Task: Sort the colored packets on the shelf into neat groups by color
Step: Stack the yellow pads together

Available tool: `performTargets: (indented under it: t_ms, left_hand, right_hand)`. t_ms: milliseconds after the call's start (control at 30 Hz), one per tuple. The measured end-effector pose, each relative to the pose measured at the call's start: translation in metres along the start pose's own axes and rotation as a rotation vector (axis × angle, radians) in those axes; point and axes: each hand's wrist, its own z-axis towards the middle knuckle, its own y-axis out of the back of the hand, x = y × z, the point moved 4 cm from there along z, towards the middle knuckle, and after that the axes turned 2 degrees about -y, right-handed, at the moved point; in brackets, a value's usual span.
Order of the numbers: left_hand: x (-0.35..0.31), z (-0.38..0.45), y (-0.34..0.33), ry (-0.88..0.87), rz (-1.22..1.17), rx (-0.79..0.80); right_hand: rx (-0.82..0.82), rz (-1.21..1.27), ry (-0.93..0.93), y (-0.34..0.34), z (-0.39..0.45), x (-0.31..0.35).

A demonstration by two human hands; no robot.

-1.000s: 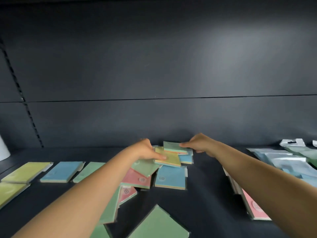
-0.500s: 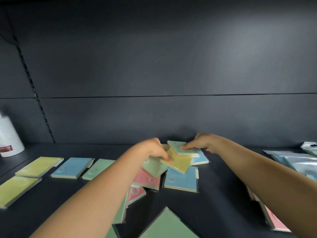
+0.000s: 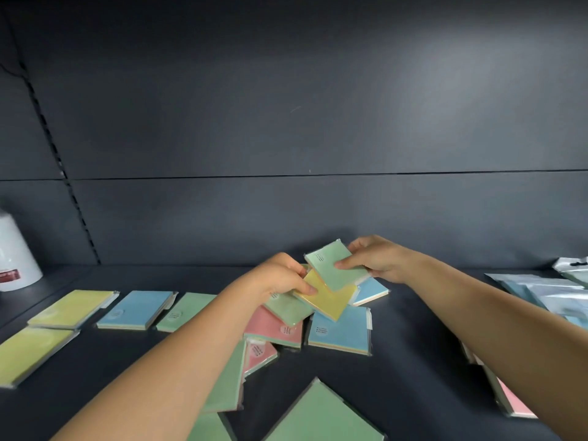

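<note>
A loose heap of coloured packets lies mid-shelf. My right hand (image 3: 378, 259) pinches a small green packet (image 3: 334, 265), lifted and tilted above the heap. My left hand (image 3: 280, 278) grips a yellow packet (image 3: 327, 299) by its left corner, raised just under the green one. Below them lie a green packet (image 3: 288, 308), a pink packet (image 3: 273, 329), a smaller pink packet (image 3: 261, 354) and two blue packets (image 3: 340, 332) (image 3: 370, 289). At the left, packets lie in a row: yellow (image 3: 71, 308), blue (image 3: 136, 308), green (image 3: 183, 311), and another yellow (image 3: 28, 354) in front.
Large green packets (image 3: 321, 415) lie at the front of the dark shelf (image 3: 413, 345). A pink packet (image 3: 512, 399) sits at the right under my forearm. Silvery pouches (image 3: 541, 291) lie at far right. A white container (image 3: 14, 256) stands at far left. The shelf's back wall rises close behind.
My right hand has lifted the green packet off the heap and tilted it up. My left hand has raised the yellow packet with it. The view has shifted left.
</note>
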Motion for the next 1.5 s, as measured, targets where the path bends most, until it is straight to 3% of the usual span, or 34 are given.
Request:
performTargets:
  t_ms: [133,200,300,400,700,900,1100,1400,1500]
  left_hand:
    - [-0.004,-0.012,0.004,-0.033,-0.036,-0.076]
    - [-0.005,-0.016,0.009,-0.049,-0.117,-0.108]
    - [0.001,-0.025,0.02,-0.007,-0.316,-0.064]
    - [0.017,-0.036,0.042,0.033,-0.422,-0.033]
    - [0.134,-0.106,0.172,0.033,-0.595,-0.235]
    - [0.216,-0.149,0.24,0.026,-0.758,-0.336]
    - [0.265,-0.157,0.258,-0.042,-0.936,-0.356]
    - [0.29,-0.137,0.251,-0.06,-0.967,-0.299]
    - [0.289,-0.135,0.249,-0.07,-0.959,-0.27]
  right_hand:
    - [-0.013,0.096,0.027,-0.002,-0.013,0.012]
    - [-0.015,0.282,0.031,0.0,-0.017,0.023]
    - [-0.012,0.613,0.005,-0.002,-0.029,0.045]
    - [-0.039,0.696,0.031,-0.011,-0.04,0.066]
    - [-0.192,0.683,0.072,-0.113,-0.054,0.117]
    - [-0.231,0.644,-0.003,-0.205,-0.055,0.126]
    - [-0.281,0.572,-0.092,-0.256,-0.055,0.101]
    - [-0.512,0.47,-0.151,-0.249,-0.05,0.086]
    - [-0.578,0.335,-0.225,-0.246,-0.049,0.076]
